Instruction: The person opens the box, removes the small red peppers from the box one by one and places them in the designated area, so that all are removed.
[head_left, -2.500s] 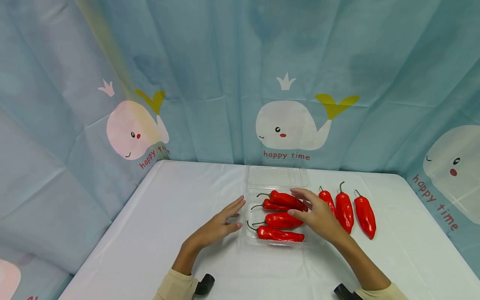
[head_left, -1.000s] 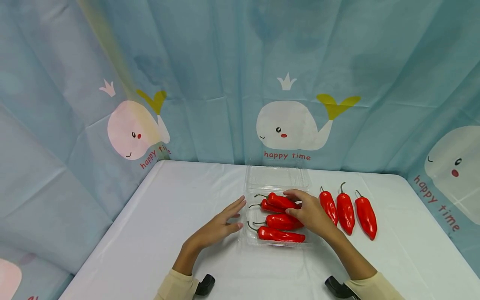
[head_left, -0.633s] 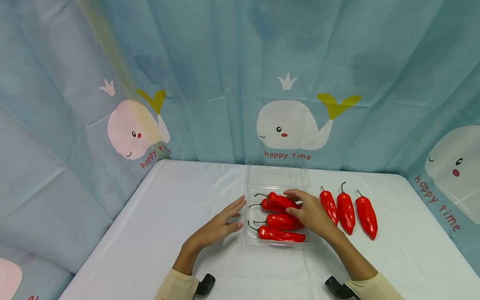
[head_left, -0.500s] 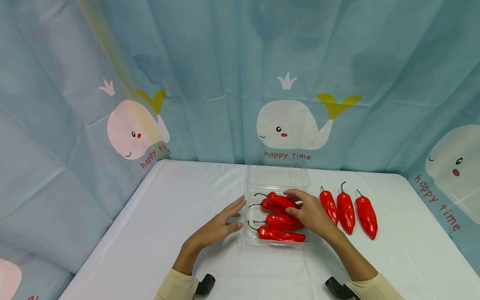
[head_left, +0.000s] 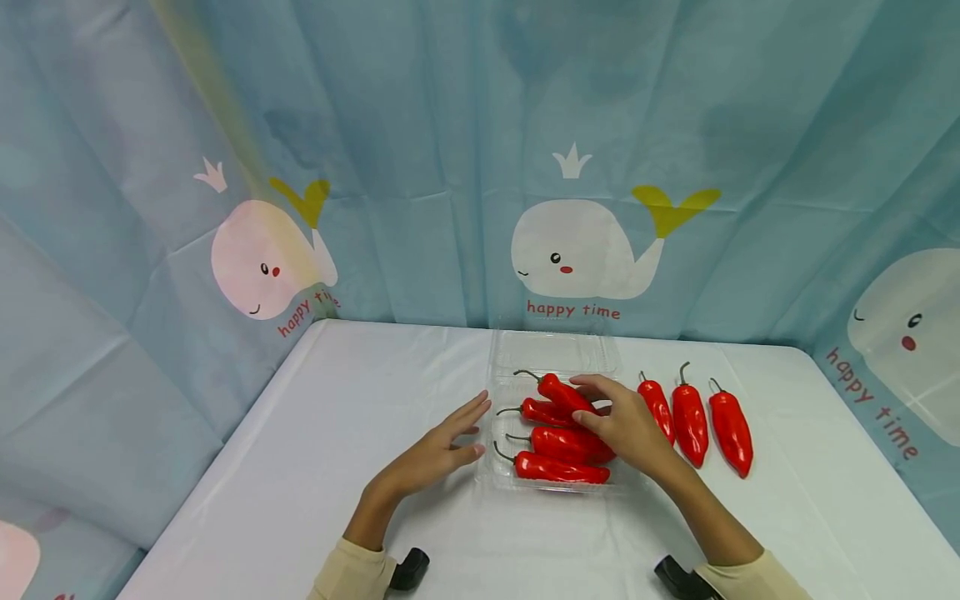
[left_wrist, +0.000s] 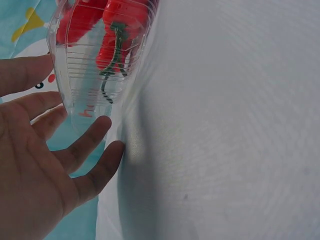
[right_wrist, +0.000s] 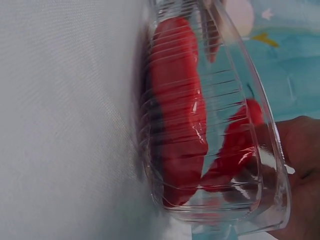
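Observation:
A clear plastic clamshell box (head_left: 551, 488) stands lid-up on the table with several red peppers inside, their green stems to the left. My right hand (head_left: 633, 429) reaches over its right side and grips the rearmost red pepper (head_left: 561, 390), its stem end tilted up. Through the clear wall in the right wrist view, that pepper (right_wrist: 235, 145) slants between the fingers. Lower in the box lie more red peppers (head_left: 570, 445). My left hand (head_left: 435, 450), fingers extended, has its fingertips right at the box's left side; the left wrist view shows them beside the ribbed wall (left_wrist: 82, 85).
Three more red peppers (head_left: 690, 423) lie in a row on the white tablecloth, right of the box, stems pointing away. The open lid (head_left: 555, 352) leans back toward a blue whale-print curtain (head_left: 420, 250) behind the table. Black wrist cameras (head_left: 410, 569) sit at both sleeves.
My right hand has moved slightly left over the box and closed on the rearmost pepper. In the last half second the pepper's stem end has risen. The left hand has stayed put.

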